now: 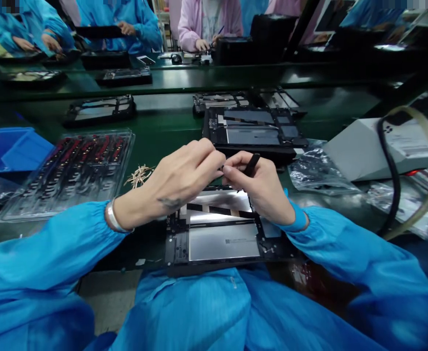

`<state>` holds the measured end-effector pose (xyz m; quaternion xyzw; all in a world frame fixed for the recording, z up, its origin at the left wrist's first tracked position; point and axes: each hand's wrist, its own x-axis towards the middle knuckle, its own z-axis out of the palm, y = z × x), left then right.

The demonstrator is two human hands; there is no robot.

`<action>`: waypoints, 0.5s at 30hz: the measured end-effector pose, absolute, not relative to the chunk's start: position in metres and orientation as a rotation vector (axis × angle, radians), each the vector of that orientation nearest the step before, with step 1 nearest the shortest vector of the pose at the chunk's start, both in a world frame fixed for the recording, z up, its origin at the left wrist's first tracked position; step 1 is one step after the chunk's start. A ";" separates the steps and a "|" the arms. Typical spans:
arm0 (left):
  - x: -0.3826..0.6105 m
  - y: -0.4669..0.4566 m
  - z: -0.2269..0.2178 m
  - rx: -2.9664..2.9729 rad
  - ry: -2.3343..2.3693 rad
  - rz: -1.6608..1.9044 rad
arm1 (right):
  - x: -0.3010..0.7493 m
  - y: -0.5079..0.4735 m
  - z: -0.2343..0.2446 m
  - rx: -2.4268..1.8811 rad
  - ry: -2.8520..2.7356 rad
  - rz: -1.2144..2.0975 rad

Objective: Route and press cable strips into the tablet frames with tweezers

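An opened tablet (223, 242) with a silver battery and dark frame lies in front of me at the bench edge. Above its far side my two hands meet, fingertips nearly touching. My left hand (184, 170) is closed in a pinch; the small dark thing at its fingertips is too small to name. My right hand (256, 183) is closed too, with black tweezers (252, 165) tucked in it, their upper end rising past the index finger. Its thumb and index finger also pinch near that small thing. The hands hide part of the tablet's far edge.
To the left are a clear plastic tray (128, 146) of small parts, a blue bin (12, 146) and a pile of tan strips (139, 175). More opened tablets (254, 129) are stacked beyond. Plastic bags (320, 168), a grey-white machine (400, 141) and a hose stand right. People work opposite.
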<state>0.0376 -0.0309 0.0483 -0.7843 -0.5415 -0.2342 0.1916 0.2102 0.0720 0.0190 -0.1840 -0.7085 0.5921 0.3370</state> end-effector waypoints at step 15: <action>0.053 -0.029 0.049 -2.059 -1.511 -0.410 | 0.217 0.068 0.020 -0.392 -2.002 1.197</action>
